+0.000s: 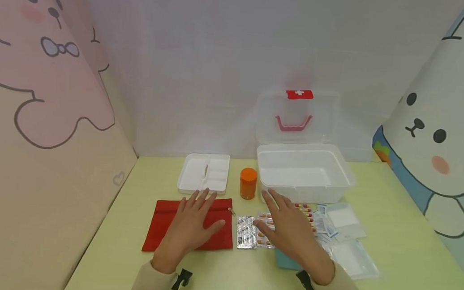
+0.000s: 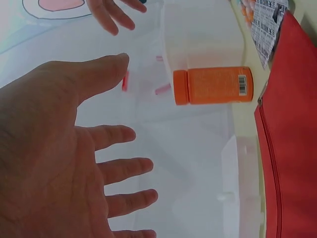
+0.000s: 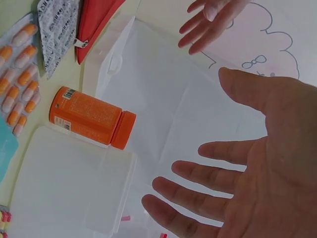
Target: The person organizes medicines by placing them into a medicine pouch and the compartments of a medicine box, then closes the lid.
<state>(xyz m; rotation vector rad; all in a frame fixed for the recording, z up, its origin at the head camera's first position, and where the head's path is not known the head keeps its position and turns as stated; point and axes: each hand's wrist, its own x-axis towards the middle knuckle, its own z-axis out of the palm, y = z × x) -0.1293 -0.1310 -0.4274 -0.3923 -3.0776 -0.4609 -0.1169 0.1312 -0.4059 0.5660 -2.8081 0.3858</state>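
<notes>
My left hand [image 1: 189,225], fingers spread, hovers over the red zip pouch [image 1: 220,229] and holds nothing. Over the blister packs my right hand [image 1: 288,225] is likewise spread and bare. An orange bottle [image 1: 248,183] with an orange cap stands upright beyond and between the hands. Between them lies a silver blister pack [image 1: 246,232]. Next to it, a pack of orange-and-white capsules [image 3: 24,77] is partly covered by the right hand in the head view. A teal item [image 1: 286,260] shows below that hand, mostly hidden.
A white divided tray [image 1: 187,173] sits at the back left. At the back right stands a clear first-aid box [image 1: 299,192], its lid [image 1: 270,120] raised with a pink handle [image 1: 293,127]. Small packets [image 1: 323,223] and clear plastic packages [image 1: 353,259] lie at the right.
</notes>
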